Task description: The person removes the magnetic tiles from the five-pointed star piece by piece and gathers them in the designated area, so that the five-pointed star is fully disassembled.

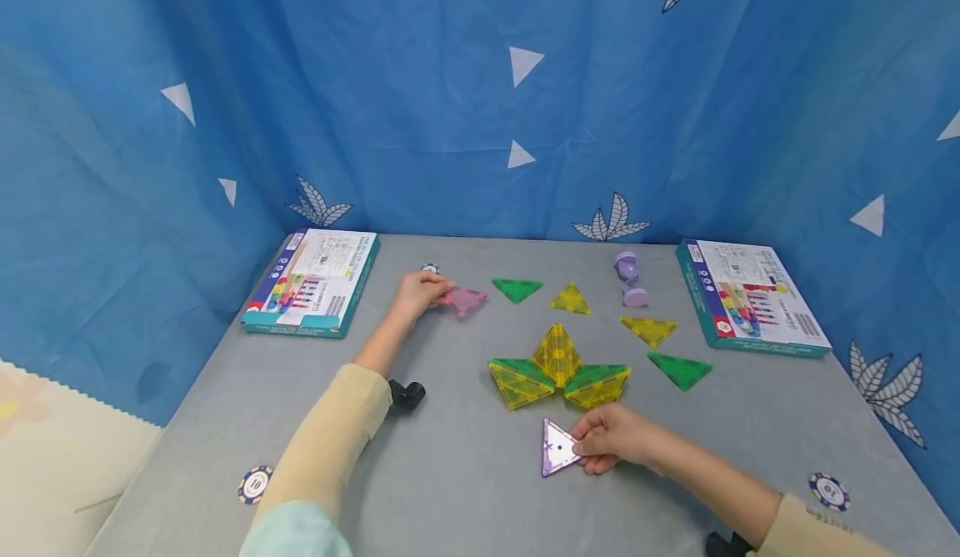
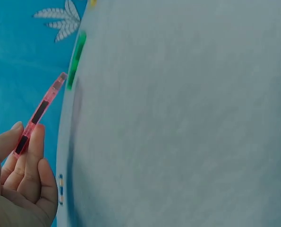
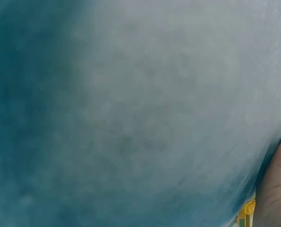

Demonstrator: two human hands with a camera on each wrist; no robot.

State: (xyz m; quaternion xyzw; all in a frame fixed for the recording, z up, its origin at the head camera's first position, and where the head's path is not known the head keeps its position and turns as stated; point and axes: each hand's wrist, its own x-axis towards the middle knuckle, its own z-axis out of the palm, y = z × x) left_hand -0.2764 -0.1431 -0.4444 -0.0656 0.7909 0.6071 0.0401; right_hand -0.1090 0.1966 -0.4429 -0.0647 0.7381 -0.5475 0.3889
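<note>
Hanging in folds, blue curtain (image 1: pixel 420 82) backs the grey counter (image 1: pixel 450 490), where the left hand (image 1: pixel 417 293) pinches a pink tile (image 1: pixel 468 300) and the right hand (image 1: pixel 617 437) a white triangle (image 1: pixel 557 449).

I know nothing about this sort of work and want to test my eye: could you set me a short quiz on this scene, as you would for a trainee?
1. True or false: the right hand is empty.
2. How many loose green triangles lie on the table?
3. What colour is the piece pinched by the left hand: A green, B pink, C yellow?

Key:
1. False; it holds a white triangle.
2. Two.
3. B.
</note>
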